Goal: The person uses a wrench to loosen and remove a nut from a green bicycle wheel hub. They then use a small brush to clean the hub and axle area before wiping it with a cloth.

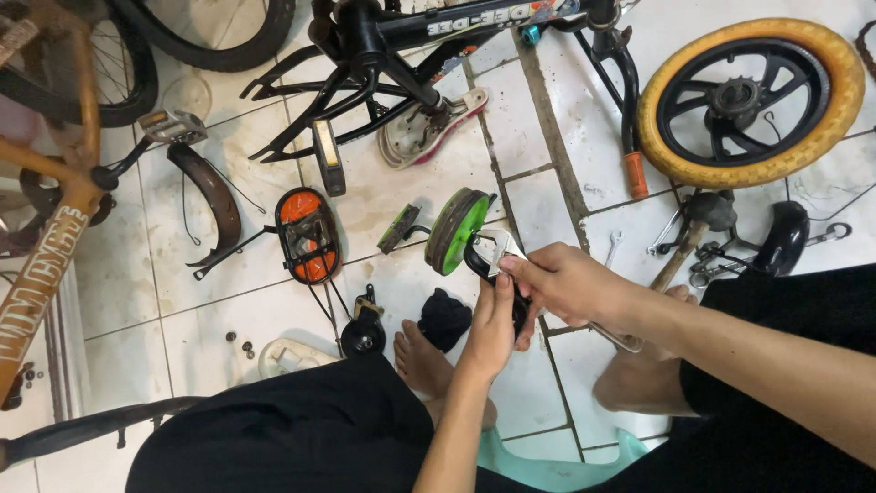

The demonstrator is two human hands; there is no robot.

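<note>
Two hands working on a green training wheel above a tiled floor strewn with bicycle parts.

The left hand (493,329) is closed around the black bracket (481,265) of the green training wheel (454,230), thumb pressed along its lower arm; the right hand (570,283) grips a silver wrench (500,248) whose head sits on the bracket just beside the wheel. The wheel is held upright, low over the white tiles and in front of the person's bare feet. A second, smaller green wheel (399,228) lies just to its left. Farther left lie an orange reflector (307,235) and a curved brown mudguard (212,194). A yellow-tyred wheel (750,102) lies flat at upper right, and an upturned black bicycle frame (401,46) stands at the top. A hammer (695,228) rests near the right forearm.
</note>
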